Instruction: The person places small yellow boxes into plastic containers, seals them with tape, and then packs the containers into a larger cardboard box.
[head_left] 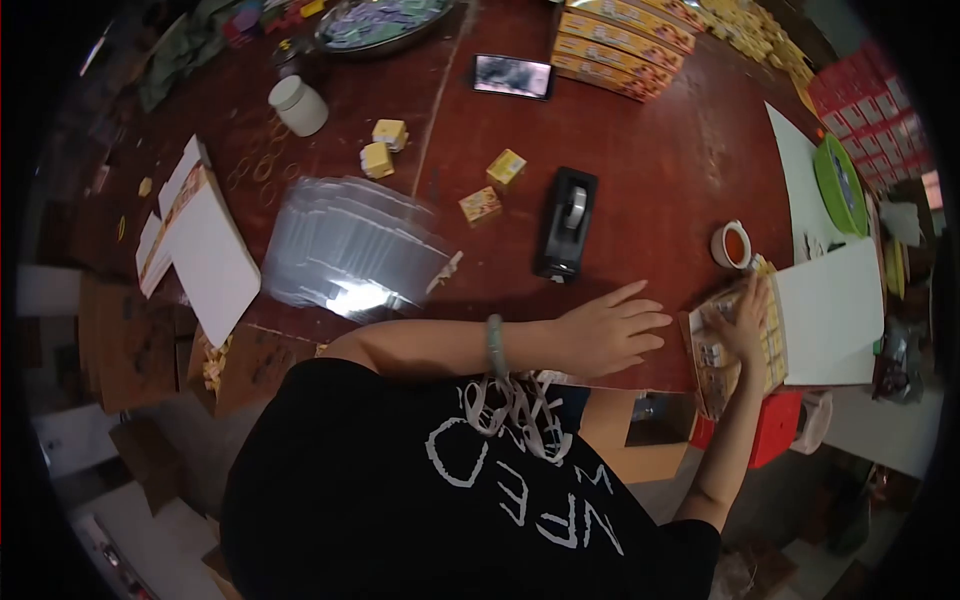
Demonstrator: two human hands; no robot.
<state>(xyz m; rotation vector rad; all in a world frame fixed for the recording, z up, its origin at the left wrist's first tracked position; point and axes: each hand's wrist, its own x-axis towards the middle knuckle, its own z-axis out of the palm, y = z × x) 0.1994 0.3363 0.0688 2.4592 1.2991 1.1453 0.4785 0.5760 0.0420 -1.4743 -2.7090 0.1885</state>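
My left hand (610, 332) is stretched over the front edge of the table, fingers apart and nothing in them; a green bangle (494, 345) is on that wrist. My right hand (743, 318) lies with spread fingers on top of an open display box (704, 372) filled with rows of small yellow boxes (775, 350). Its fingertips reach the box's far end, near a small yellow box (762, 266). The white lid flap (830, 310) of the display box extends to the right. Beyond my left hand stands a black tape dispenser (566, 225).
Small yellow cartons (480, 206) lie left of the dispenser. Clear plastic sheets (345, 245), a flattened white box (210, 240) and a white jar (298, 106) are further left. A cup of reddish liquid (732, 245), a phone (512, 76) and stacked orange boxes (620, 50) stand beyond.
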